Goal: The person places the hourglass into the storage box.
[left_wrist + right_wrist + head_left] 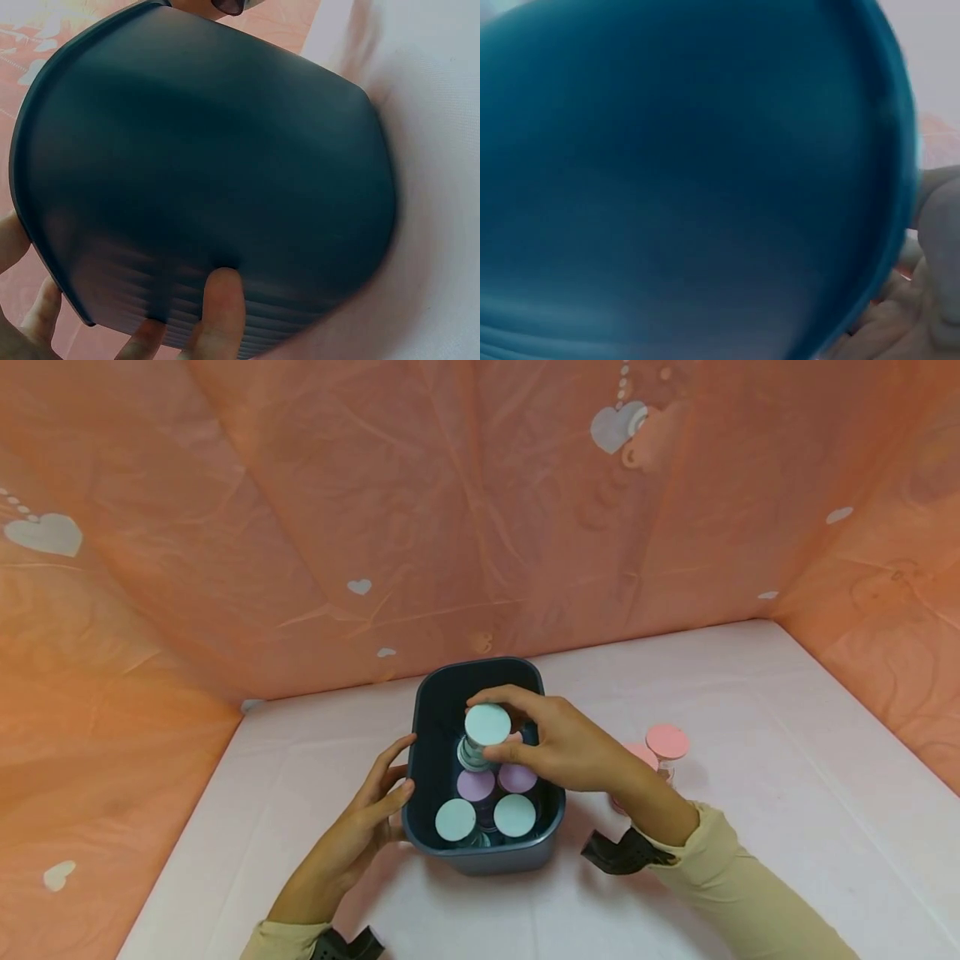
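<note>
A dark blue-grey plastic bin (497, 860) stands on the white cloth. My left hand (360, 827) rests against its left side, thumb and fingers touching the outer wall and rim. Fingertips (225, 300) press the wall in the left wrist view. Over the bin, my right hand (555, 739) pinches a small clear jar with a pale mint lid (487, 724) between thumb and fingers. Below it in the bin are jars with mint lids (456, 820) and purple lids (476, 785). A pink lid is partly hidden behind the right hand.
Right of the bin, jars with pink lids (667, 741) stand on the white cloth (787, 752), partly hidden by my right wrist. An orange-pink sheet with pale hearts (360, 586) rises behind and along both sides.
</note>
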A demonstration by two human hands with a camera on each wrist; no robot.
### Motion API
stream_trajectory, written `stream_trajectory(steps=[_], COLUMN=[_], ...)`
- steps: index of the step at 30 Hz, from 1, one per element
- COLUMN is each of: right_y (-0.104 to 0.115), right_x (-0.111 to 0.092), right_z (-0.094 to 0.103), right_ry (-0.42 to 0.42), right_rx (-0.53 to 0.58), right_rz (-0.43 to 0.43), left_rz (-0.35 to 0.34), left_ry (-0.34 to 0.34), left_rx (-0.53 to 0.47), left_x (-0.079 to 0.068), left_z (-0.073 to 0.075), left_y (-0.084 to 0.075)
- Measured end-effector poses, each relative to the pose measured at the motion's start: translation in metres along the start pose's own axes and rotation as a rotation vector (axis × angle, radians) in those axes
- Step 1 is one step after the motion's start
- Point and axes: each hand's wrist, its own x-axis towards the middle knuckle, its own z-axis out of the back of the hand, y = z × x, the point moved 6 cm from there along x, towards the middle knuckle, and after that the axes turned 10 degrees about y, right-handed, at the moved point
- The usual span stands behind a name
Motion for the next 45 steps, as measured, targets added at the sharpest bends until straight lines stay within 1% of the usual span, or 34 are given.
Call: stream_trajectory(steps=[4,10,17,20,26,29,31,36,39,42,45], right_y=[-0.004,-0.007,-0.011,-0.012,-0.010,-0.008,-0.008,-0.009,-0.010,-0.011,-0.011], right_x=[0.003,0.008,0.007,0.007,0.007,0.007,0.007,0.007,0.007,0.007,0.004], right_z=[-0.006,-0.017,-0.019,-0.019,-0.024,-0.024,-0.024,-0.024,-0.023,-0.020,-0.014], right_ry=[0.000,0.057,0.044,0.033,0.087,0.101,0.103,0.092,0.095,0.090,0.093], right_rx=[0.004,-0.062,-0.243,-0.296,-0.404,-0.430,-0.451,-0.459,-0.442,-0.387,-0.295], right_rz=[-0.013,-0.046,-0.106,-0.120,-0.186,-0.215,-0.215,-0.205,-0.192,-0.156,-0.135], left_rz=[0.001,0.003,-0.006,-0.003,-0.003,-0.006,-0.006,-0.012,-0.015,-0.012,-0.007], left_ry=[0.001,0.012,0.027,0.023,0.008,0.009,0.013,0.019,0.023,0.019,0.011], left_rx=[-0.003,-0.004,-0.007,-0.005,-0.001,-0.005,-0.010,-0.013,-0.009,-0.009,-0.010], left_x=[0.000,-0.002,0.001,0.001,0.000,0.001,0.001,0.002,0.002,0.001,0.001], left_z=[0.000,0.000,-0.001,-0.001,0.000,-0.001,-0.001,-0.001,-0.001,-0.002,-0.001], left_y=[0.000,0.000,-0.001,-0.001,0.000,0.000,0.000,-0.001,-0.001,-0.001,-0.001])
